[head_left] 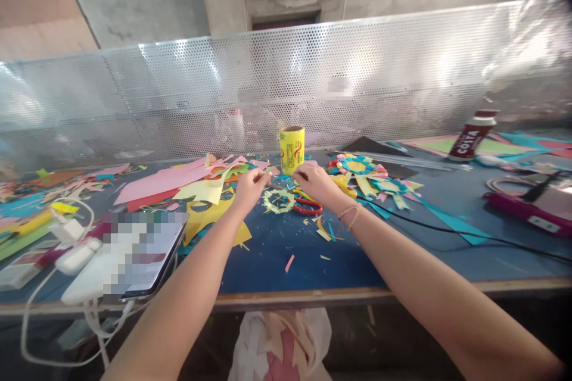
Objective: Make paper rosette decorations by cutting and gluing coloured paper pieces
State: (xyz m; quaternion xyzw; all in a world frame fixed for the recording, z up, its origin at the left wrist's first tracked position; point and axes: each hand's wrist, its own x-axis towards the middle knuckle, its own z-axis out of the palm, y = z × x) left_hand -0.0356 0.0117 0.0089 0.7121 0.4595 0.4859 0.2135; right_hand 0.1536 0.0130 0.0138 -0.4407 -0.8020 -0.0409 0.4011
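Observation:
Both my arms reach out over a blue table (286, 250). My left hand (250, 184) has its fingers pinched together, and my right hand (315, 181) is pinched too; something thin seems to run between them, too small to name. Just below the hands lies a pale green cut-paper ring (277, 200) and red-handled scissors (308, 207). A yellow tape roll (292, 149) stands upright just behind the hands. Right of it lies a finished paper flower in blue, yellow and pink (357, 165).
Pink and yellow paper sheets (179, 181) and scraps cover the table's left. A tablet (143, 256), white chargers and cables sit at the near left. A dark bottle (469, 137) and a pink device (531, 211) lie right. A perforated metal screen (286, 83) backs the table.

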